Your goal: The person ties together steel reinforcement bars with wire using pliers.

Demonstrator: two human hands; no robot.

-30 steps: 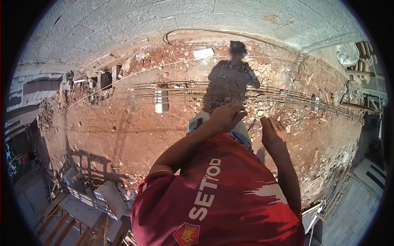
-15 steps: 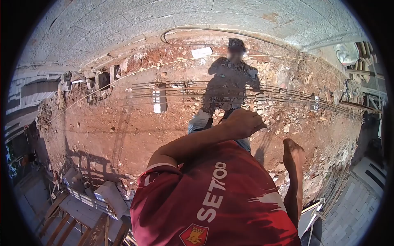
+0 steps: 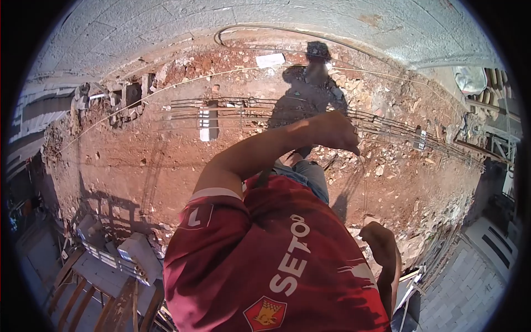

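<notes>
My left hand (image 3: 333, 131) is closed in front of my chest, and a thin wire (image 3: 365, 182) hangs from its fingertips. The wire runs down towards my right hand (image 3: 379, 241), whose fingers are curled closed at its lower end. Beyond my left hand, long thin metal bars (image 3: 249, 115) lie across the red dirt ground, partly hidden by my arm. They rest over a hollow block (image 3: 208, 124) on the left and another block (image 3: 420, 139) on the right.
A pale string (image 3: 182, 83) stretches across the ground. Behind it lie a white block (image 3: 270, 60) and a dark hose (image 3: 238, 26) along the grey wall (image 3: 182, 27). Stacked blocks (image 3: 135, 254) and wooden slats (image 3: 83, 304) are at the lower left.
My left hand has moved up and away from my body. My right hand has dropped lower and closer, so the hands are farther apart with more wire between them.
</notes>
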